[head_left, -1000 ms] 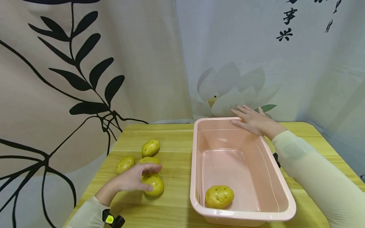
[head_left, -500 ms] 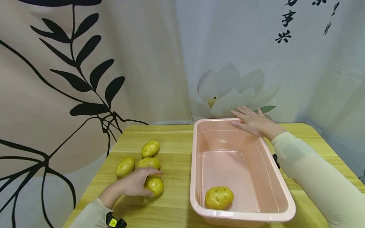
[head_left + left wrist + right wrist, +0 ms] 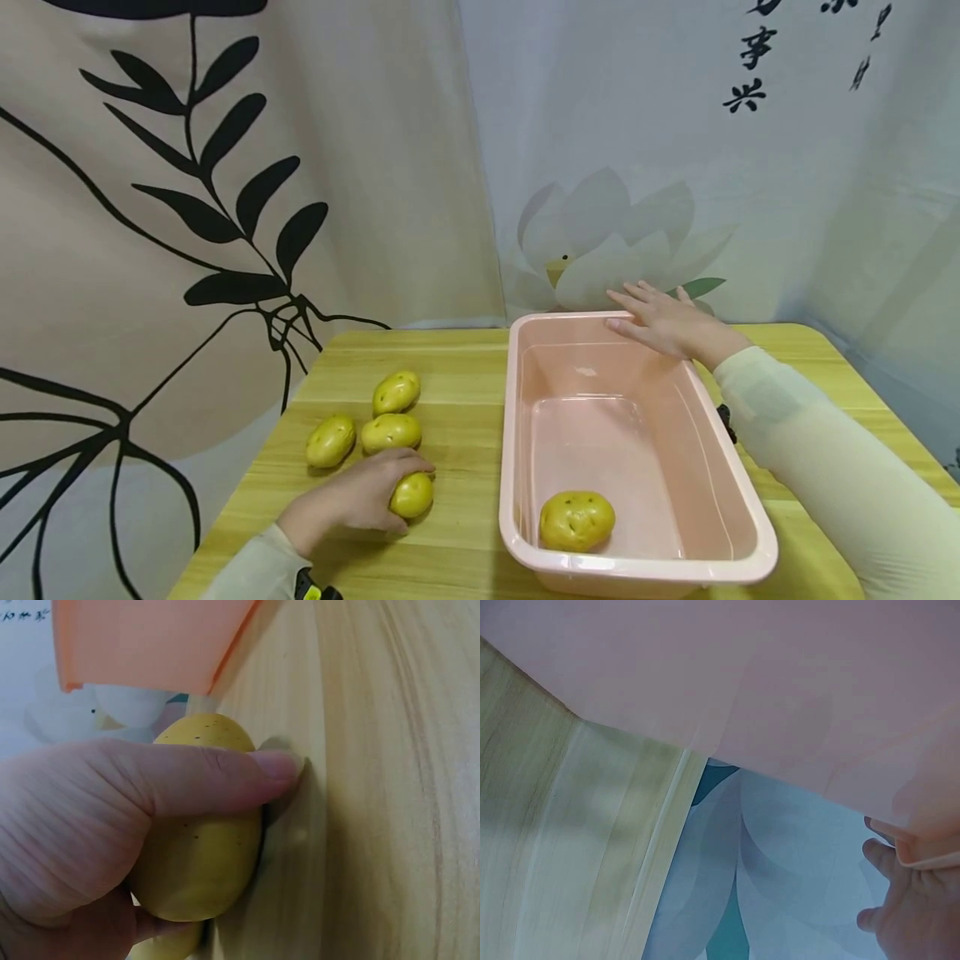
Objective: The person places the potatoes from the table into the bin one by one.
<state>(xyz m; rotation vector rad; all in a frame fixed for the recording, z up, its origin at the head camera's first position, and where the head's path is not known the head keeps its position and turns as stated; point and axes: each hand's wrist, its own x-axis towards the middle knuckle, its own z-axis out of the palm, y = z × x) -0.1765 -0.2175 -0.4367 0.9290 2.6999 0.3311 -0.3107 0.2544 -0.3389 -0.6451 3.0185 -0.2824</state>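
My left hand (image 3: 360,496) grips a yellow potato (image 3: 412,495) at the near end of a small group on the table. In the left wrist view the thumb lies straight across this speckled potato (image 3: 196,862), and the other fingers are mostly hidden behind it. My right hand (image 3: 663,323) rests on the far right corner of a pink plastic basin (image 3: 637,570), its fingers spread over the rim. The right wrist view shows these fingers (image 3: 881,859) at the basin's edge. Inside the basin, one potato (image 3: 577,522) lies at the near left.
Beyond the held potato are a middle potato (image 3: 392,432), a left potato (image 3: 331,441) and a far potato (image 3: 396,392). They lie on a wooden table (image 3: 465,375), left of the basin. A printed curtain (image 3: 390,167) hangs behind the table's back edge.
My left hand has moved slightly nearer and to the right and has closed around the near potato. The right hand stays on the basin rim.
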